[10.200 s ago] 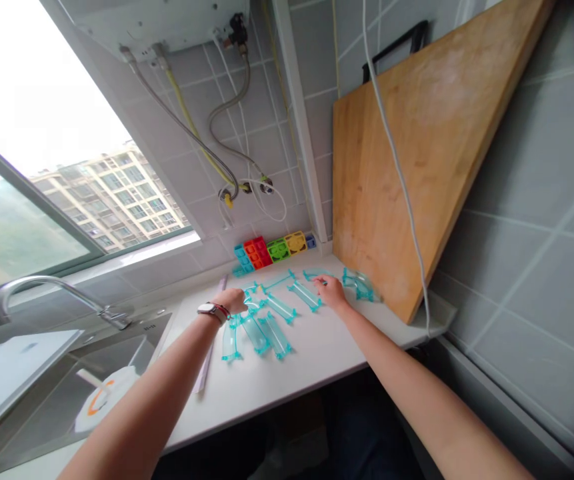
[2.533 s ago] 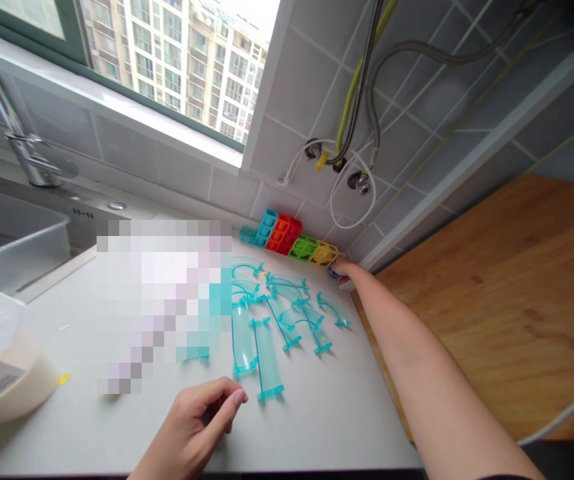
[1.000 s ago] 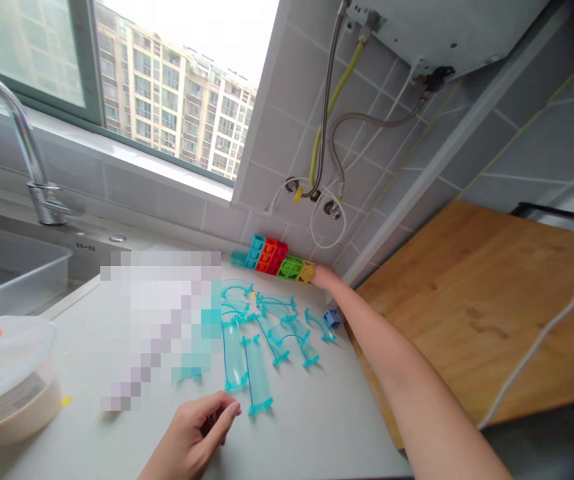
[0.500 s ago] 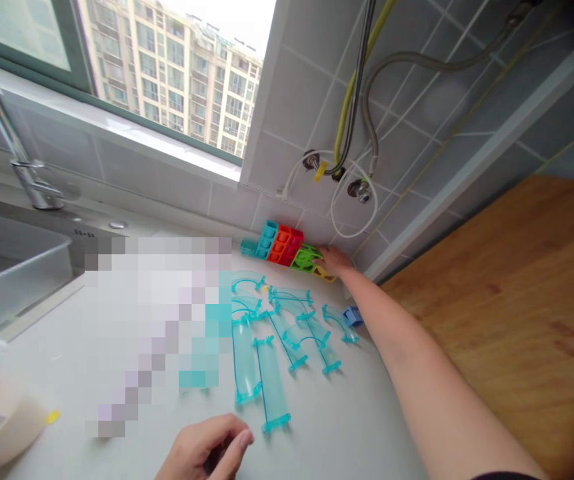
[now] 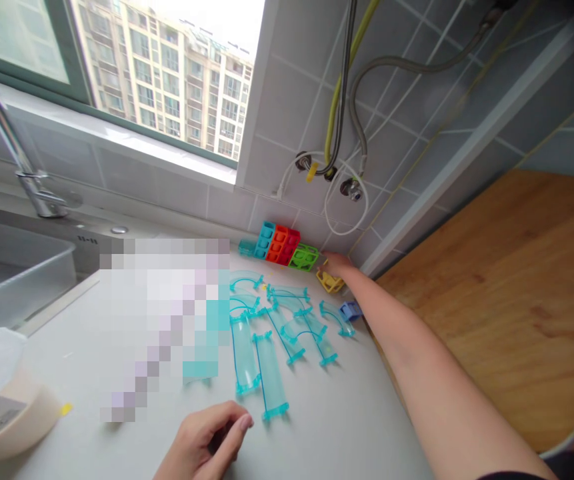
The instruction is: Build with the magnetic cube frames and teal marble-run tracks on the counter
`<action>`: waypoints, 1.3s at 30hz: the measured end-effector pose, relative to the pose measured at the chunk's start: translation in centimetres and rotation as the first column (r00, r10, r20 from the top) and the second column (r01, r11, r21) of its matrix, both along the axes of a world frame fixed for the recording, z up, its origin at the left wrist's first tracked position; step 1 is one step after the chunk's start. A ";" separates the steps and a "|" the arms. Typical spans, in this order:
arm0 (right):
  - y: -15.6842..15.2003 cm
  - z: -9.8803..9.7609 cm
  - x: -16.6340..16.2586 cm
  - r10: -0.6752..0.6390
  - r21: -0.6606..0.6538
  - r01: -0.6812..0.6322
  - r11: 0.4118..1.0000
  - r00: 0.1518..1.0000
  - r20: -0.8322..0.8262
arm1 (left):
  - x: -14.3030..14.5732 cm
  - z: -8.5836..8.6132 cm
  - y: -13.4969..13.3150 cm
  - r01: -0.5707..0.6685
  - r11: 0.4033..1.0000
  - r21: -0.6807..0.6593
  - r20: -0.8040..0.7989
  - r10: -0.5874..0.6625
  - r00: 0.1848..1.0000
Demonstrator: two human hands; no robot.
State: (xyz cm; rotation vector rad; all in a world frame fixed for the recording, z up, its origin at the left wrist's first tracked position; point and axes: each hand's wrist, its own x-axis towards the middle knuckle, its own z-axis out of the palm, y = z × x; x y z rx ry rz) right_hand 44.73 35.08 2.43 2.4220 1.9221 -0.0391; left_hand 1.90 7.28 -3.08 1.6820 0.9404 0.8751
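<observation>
At the back of the counter, my right hand reaches in with its fingers curled at a yellow toy block. The block sits tilted and apart from the green blocks; the fingertips are partly hidden. Left of the green ones stand red and orange blocks and blue blocks. A single blue-violet block lies below my right forearm. My left hand rests near the front, its fingers curled and thumb against the index finger, with nothing visible inside. Just beyond it lie clear teal track pieces, straight and curved.
To the left is a sink with a clear plastic bin and a chrome faucet. A cream tub stands at the front left. Pipes and hoses come from the tiled wall; a wooden panel borders the right.
The yellow block has come away from the green blocks and tilted, with my right hand at it. My left hand keeps its curled pose. The view has shifted slightly.
</observation>
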 end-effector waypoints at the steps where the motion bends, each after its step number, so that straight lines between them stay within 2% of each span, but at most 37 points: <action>1: -0.4 0.5 0.1 -0.021 0.011 0.021 1.000 1.000 -0.017 | -0.1 -0.1 0.1 0.012 1.000 0.001 -0.004 -0.012 1.000; 4: -1.9 2.3 0.0 -0.069 0.080 0.076 0.994 0.994 -0.084 | -0.1 -0.3 0.1 0.000 1.000 0.008 -0.014 0.000 1.000; 7: -4.2 4.7 -1.1 -0.048 0.222 0.087 0.971 0.983 -0.176 | -0.2 -0.2 0.2 -0.016 1.000 0.004 -0.017 0.016 1.000; 9: -7.0 6.0 -2.7 0.014 0.344 0.071 0.936 0.971 -0.239 | -0.3 -0.1 0.4 -0.036 0.999 -0.001 0.001 0.036 0.999; 11: -11.3 6.5 -5.3 0.091 0.464 0.058 0.884 0.952 -0.292 | -0.3 0.2 0.5 -0.100 0.995 -0.002 0.038 0.100 0.994; 14: -19.9 5.1 -11.0 0.230 0.612 0.049 0.790 0.901 -0.368 | -0.1 1.0 0.0 -0.196 0.981 -0.001 0.137 0.195 0.971; 15: -23.1 4.1 -13.3 0.382 0.689 0.059 0.722 0.796 -0.469 | 0.0 1.4 -0.4 -0.192 0.981 -0.004 0.172 0.189 0.967; 16: -26.1 2.9 -15.7 0.505 0.715 0.063 0.696 0.665 -0.550 | 0.2 2.0 -1.1 -0.160 0.987 -0.017 0.197 0.160 0.967; 18: -31.6 0.6 -20.2 0.598 0.692 0.074 0.718 0.442 -0.668 | 0.6 3.3 -2.9 -0.050 0.995 -0.088 0.216 0.068 0.974; 20: -35.9 -1.1 -23.6 0.608 0.667 0.142 0.731 0.307 -0.732 | 1.0 4.5 -5.1 0.036 0.980 -0.196 0.208 0.005 0.978; 22: -39.0 -2.1 -25.7 0.568 0.619 0.215 0.755 0.259 -0.782 | 1.1 5.1 -7.3 0.035 0.968 -0.247 0.175 0.009 0.985; 24: -41.0 -2.6 -26.4 0.538 0.585 0.200 0.786 0.245 -0.807 | 0.9 5.1 -9.6 -0.022 0.965 -0.261 0.128 0.057 0.990; 27: -43.2 -2.6 -25.8 0.583 0.602 0.039 0.797 0.207 -0.786 | -0.3 4.3 -12.7 -0.089 0.943 -0.321 0.102 0.128 0.987; 28: -43.7 -2.5 -25.3 0.600 0.614 0.021 0.789 0.191 -0.777 | -0.7 3.9 -13.5 -0.094 0.933 -0.347 0.106 0.139 0.985; 30: -44.2 -2.2 -24.1 0.595 0.613 0.085 0.785 0.168 -0.786 | -1.5 3.2 -15.0 -0.109 0.914 -0.390 0.108 0.163 0.981; 32: -43.8 -1.9 -22.1 0.553 0.584 0.227 0.780 0.189 -0.812 | -2.3 2.6 -15.9 -0.144 0.889 -0.434 0.109 0.211 0.971; 33: -43.4 -2.0 -20.9 0.525 0.571 0.288 0.769 0.227 -0.821 | -2.6 2.3 -16.3 -0.166 0.873 -0.458 0.111 0.242 0.964; 35: -42.0 -2.4 -18.2 0.448 0.589 0.378 0.715 0.398 -0.800 | -3.3 1.9 -16.6 -0.209 0.839 -0.503 0.117 0.306 0.945; 37: -40.4 -3.4 -15.4 0.297 0.613 0.425 0.665 0.603 -0.740 | -4.2 1.5 -16.7 -0.261 0.817 -0.514 0.102 0.360 0.928; 38: -39.8 -4.0 -14.2 0.229 0.622 0.435 0.651 0.670 -0.707 | -4.7 1.3 -16.6 -0.290 0.813 -0.505 0.088 0.383 0.920; 39: -39.3 -4.7 -13.1 0.192 0.623 0.443 0.645 0.695 -0.693 | -5.2 1.1 -16.5 -0.322 0.809 -0.492 0.072 0.406 0.911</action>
